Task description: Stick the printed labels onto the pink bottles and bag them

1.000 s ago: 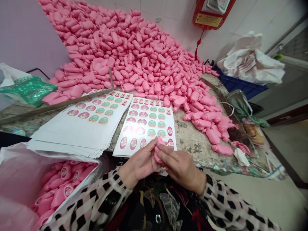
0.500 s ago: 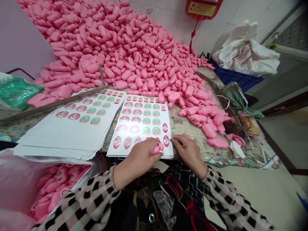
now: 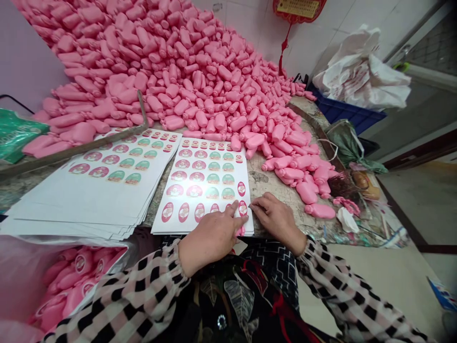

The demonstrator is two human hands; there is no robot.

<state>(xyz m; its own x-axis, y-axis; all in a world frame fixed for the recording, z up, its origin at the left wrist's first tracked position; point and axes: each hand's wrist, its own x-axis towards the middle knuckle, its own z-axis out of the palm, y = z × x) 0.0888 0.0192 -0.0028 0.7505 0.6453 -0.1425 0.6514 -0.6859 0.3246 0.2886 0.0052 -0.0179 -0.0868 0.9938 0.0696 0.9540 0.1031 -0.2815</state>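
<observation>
Bottle, mostly hidden, held in left hand, 5 o'clock on sticker sheet; right hand pinched narrow, contents unclear, beside oval sticker, 4 o'clock. Bottle probably light, slick: grip body. Sticker likely flimsy: hold edge.

At six o'clock, the left hand hides most of a small pink plastic bottle and part of the bottom row of oval pink stickers. The thin dark sliver in the right hand is too small to identify. Picture edges cut off the green plastic packet at nine o'clock, the red-and-gold wall hanging at one and the pink bottle heap at eleven.
</observation>
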